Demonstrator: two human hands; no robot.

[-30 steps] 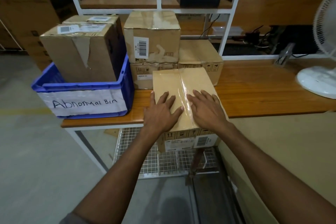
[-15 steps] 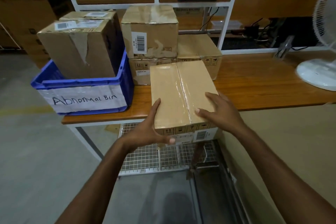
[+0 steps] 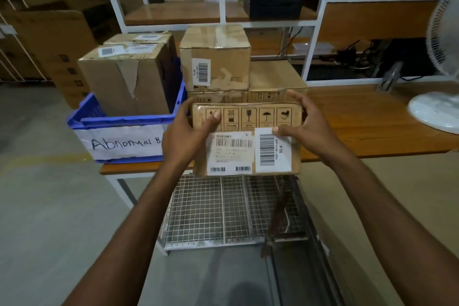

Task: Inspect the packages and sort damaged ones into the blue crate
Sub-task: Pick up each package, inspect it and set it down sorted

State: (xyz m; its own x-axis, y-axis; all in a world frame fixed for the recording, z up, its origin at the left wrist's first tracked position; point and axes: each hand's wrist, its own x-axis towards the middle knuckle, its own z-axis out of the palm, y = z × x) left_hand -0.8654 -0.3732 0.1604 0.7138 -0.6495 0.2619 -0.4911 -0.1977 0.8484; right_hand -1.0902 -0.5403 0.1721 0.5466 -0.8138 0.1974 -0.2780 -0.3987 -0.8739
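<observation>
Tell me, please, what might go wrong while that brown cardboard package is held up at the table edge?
The brown cardboard package is pinched only at its sides by the left hand and right hand, out past the wooden table edge, so it could slip to the floor. The white fan stands to the right, where a wide swing might hit it.

Dim, soft focus, warped edges
</observation>
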